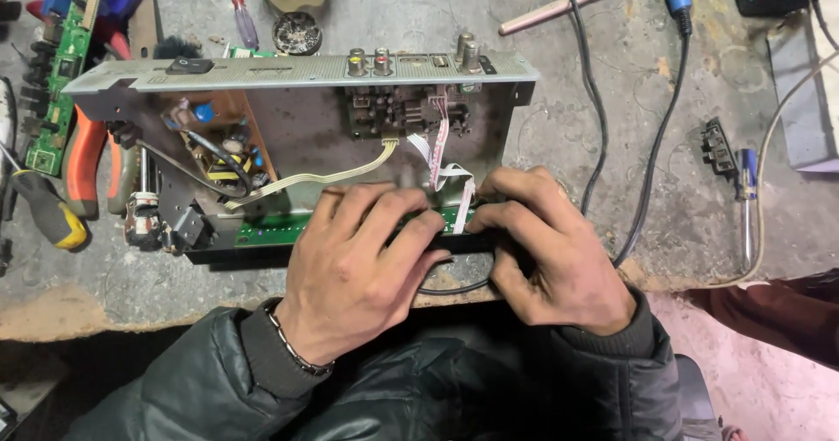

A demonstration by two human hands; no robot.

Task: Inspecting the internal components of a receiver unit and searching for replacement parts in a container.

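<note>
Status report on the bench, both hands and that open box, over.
Left hand and right hand both pressing on the front edge of the opened receiver chassis. Green front circuit board under the fingers. White ribbon cable runs between the hands.

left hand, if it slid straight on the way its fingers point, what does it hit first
Probably the white ribbon cable. The left hand points up and right over the green front board, and the cable stands just past its fingers; depth is unclear.
</note>
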